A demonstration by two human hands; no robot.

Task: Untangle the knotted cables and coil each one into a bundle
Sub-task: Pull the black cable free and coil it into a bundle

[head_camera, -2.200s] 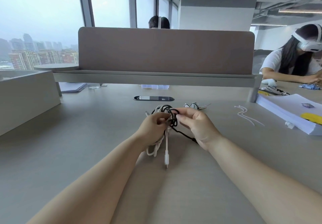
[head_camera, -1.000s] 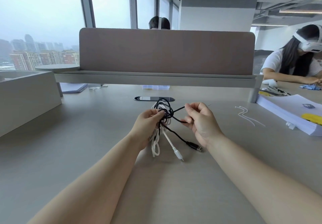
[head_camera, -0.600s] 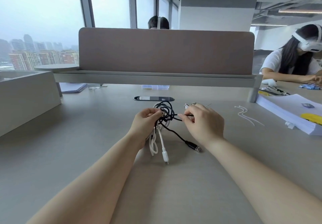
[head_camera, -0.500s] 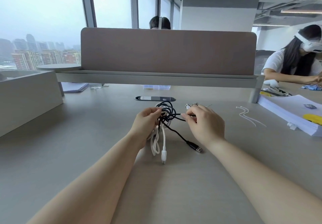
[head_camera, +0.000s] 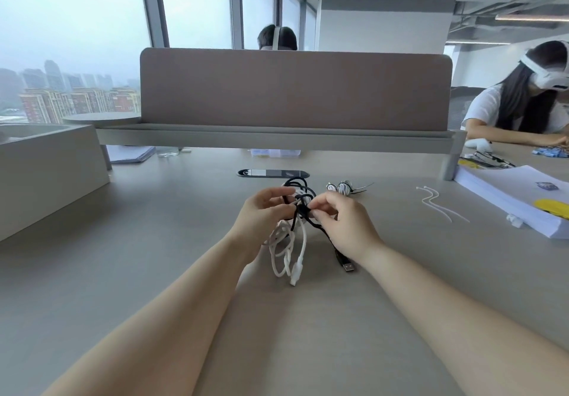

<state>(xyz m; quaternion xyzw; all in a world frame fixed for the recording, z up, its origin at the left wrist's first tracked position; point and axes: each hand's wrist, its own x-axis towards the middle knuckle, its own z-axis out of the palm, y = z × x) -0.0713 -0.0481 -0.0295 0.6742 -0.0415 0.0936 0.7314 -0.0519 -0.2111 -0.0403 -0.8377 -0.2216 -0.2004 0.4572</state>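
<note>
1. While my left hand curls its fingers round the tangle, gripping black and white strands together, the knot hangs just on the near side of the cable port set in the desk.
2. My right hand pinches a black strand at the knot between thumb and fingertips. My two hands nearly touch there.
3. Loops of the black cable rise above my fingers, towards the port.
4. Below my left hand the white cable hangs in loose loops, with its plug lowest, nearer to me than the port.
5. Beside my right wrist the black cable's USB plug lies on the desk, also on the port's near side.
6. Just right of the port sits a small tied bundle. Farther right lie two white zip ties, then a stack of paper.
</note>
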